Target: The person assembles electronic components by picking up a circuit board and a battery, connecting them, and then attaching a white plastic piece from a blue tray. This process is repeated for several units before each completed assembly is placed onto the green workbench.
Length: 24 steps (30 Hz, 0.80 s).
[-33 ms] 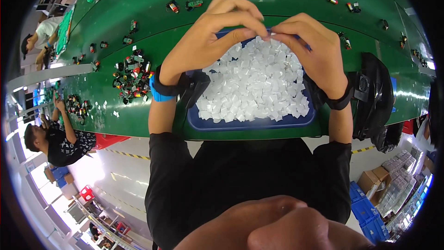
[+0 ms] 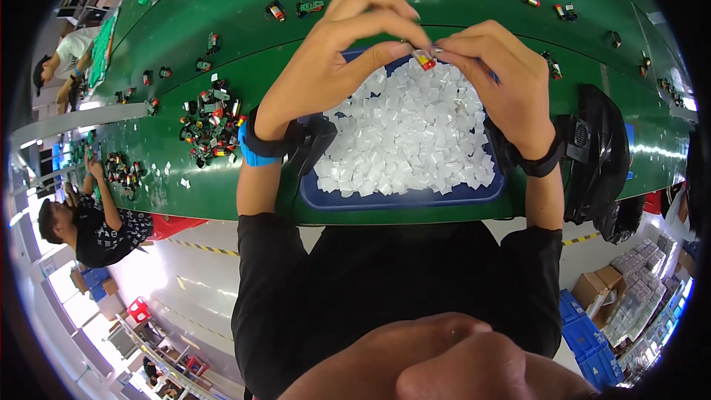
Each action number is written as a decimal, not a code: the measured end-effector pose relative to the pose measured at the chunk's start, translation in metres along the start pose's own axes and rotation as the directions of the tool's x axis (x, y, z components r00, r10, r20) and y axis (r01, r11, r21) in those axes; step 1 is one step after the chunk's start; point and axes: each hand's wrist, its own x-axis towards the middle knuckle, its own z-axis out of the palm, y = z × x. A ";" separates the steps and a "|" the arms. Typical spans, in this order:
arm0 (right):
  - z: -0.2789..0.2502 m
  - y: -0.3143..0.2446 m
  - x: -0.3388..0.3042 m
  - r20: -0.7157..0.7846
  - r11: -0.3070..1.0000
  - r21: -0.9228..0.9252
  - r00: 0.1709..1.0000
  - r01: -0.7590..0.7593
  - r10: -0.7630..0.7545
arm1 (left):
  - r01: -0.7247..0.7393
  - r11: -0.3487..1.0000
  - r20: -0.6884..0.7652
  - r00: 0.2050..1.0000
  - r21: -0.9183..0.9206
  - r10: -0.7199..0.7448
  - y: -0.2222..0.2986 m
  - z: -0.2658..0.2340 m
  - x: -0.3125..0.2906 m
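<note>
A small red-and-yellow cylinder (image 2: pixel 424 60) is pinched between the thumb and forefinger of my left hand (image 2: pixel 337 55), above the far edge of a blue tray (image 2: pixel 400 201). Close beside it, my right hand (image 2: pixel 500 78) has its thumb and fingers pressed together; what they pinch at the cylinder's edge is too small to make out. Beneath both hands, the tray holds a heap of small white square pieces (image 2: pixel 407 133). Dark straps with black boxes circle both wrists, and a blue band (image 2: pixel 255 150) sits on the left one.
Left of the tray lies a pile of small parts (image 2: pixel 212 124) with red cylinders and circuit boards. Similar parts (image 2: pixel 309 6) are scattered along the green table (image 2: pixel 237 15). A black bag (image 2: pixel 598 152) rests at the right. One co-worker (image 2: pixel 111 233) sits farther left.
The red-and-yellow cylinder, hidden behind my fingers before, now shows between my hands. My left fingers have shifted slightly upward.
</note>
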 end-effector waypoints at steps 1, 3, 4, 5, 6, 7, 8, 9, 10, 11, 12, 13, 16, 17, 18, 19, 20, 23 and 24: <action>0.002 0.000 -0.001 -0.074 0.994 -0.059 0.993 0.087 -0.092 | 0.168 0.956 -0.143 0.968 -0.239 -0.205 0.010 0.004 0.001; 0.003 -0.001 -0.001 -0.139 0.978 -0.124 0.973 0.169 -0.185 | 0.318 0.637 -0.239 0.737 -0.702 -0.632 0.021 0.008 0.003; 0.002 -0.004 0.000 -0.135 0.962 -0.176 0.963 0.206 -0.231 | 0.317 0.635 -0.239 0.736 -0.704 -0.633 0.021 0.005 0.003; 0.001 -0.006 0.000 -0.129 0.943 -0.228 0.952 0.243 -0.276 | 0.413 0.472 -0.015 0.740 -0.779 -0.673 0.020 -0.001 0.002; 0.001 -0.008 0.000 -0.117 0.920 -0.274 0.940 0.279 -0.320 | 0.512 0.294 0.210 0.714 -0.807 -0.668 0.020 -0.006 -0.001; 0.003 -0.007 0.000 -0.114 0.921 -0.270 0.941 0.280 -0.319 | 0.608 0.113 0.425 0.664 -0.786 -0.615 0.020 -0.007 -0.003; 0.005 -0.007 0.000 -0.117 0.949 -0.213 0.958 0.235 -0.263 | 0.607 0.108 0.426 0.662 -0.787 -0.617 0.020 -0.005 -0.003; 0.007 -0.006 -0.001 -0.117 0.970 -0.154 0.972 0.188 -0.206 | 0.583 0.185 0.360 0.689 -0.791 -0.629 0.018 0.000 -0.003; 0.009 -0.006 -0.001 -0.114 0.986 -0.095 0.982 0.138 -0.149 | 0.557 0.262 0.294 0.715 -0.788 -0.635 0.017 0.005 -0.003; 0.010 -0.008 0.001 -0.112 0.986 -0.096 0.983 0.135 -0.146 | 0.528 0.339 0.228 0.742 -0.779 -0.631 0.015 0.008 -0.002; 0.010 -0.011 0.002 -0.133 1.000 0.019 0.991 0.005 -0.002 | 0.528 0.336 0.230 0.742 -0.780 -0.630 0.015 0.010 -0.003; 0.010 -0.014 0.004 -0.138 0.983 0.136 0.980 -0.124 0.142 | 0.520 0.383 0.210 0.761 -0.764 -0.614 0.016 0.012 -0.004; 0.010 -0.009 0.002 -0.093 0.929 0.256 0.949 -0.269 0.300 | 0.499 0.473 0.174 0.799 -0.726 -0.575 0.021 0.016 -0.005; 0.011 -0.005 -0.001 -0.058 0.921 0.261 0.948 -0.289 0.314 | 0.508 0.504 0.159 0.797 -0.698 -0.583 0.023 0.018 -0.005; 0.011 -0.003 -0.002 -0.023 0.913 0.265 0.945 -0.310 0.327 | 0.516 0.535 0.143 0.795 -0.669 -0.589 0.025 0.019 -0.004; 0.011 -0.003 -0.002 -0.023 0.912 0.264 0.944 -0.312 0.330 | 0.524 0.564 0.126 0.794 -0.638 -0.595 0.027 0.019 -0.003; 0.010 -0.003 -0.003 -0.006 0.930 0.209 0.950 -0.303 0.311 | 0.524 0.562 0.128 0.794 -0.640 -0.594 0.027 0.020 -0.003; 0.006 -0.004 -0.001 0.032 0.957 0.106 0.962 -0.272 0.270 | 0.549 0.557 0.126 0.773 -0.624 -0.622 0.030 0.019 -0.002; 0.000 -0.004 0.000 0.066 0.973 0.105 0.978 -0.205 0.199 | 0.550 0.557 0.125 0.772 -0.623 -0.623 0.031 0.018 -0.002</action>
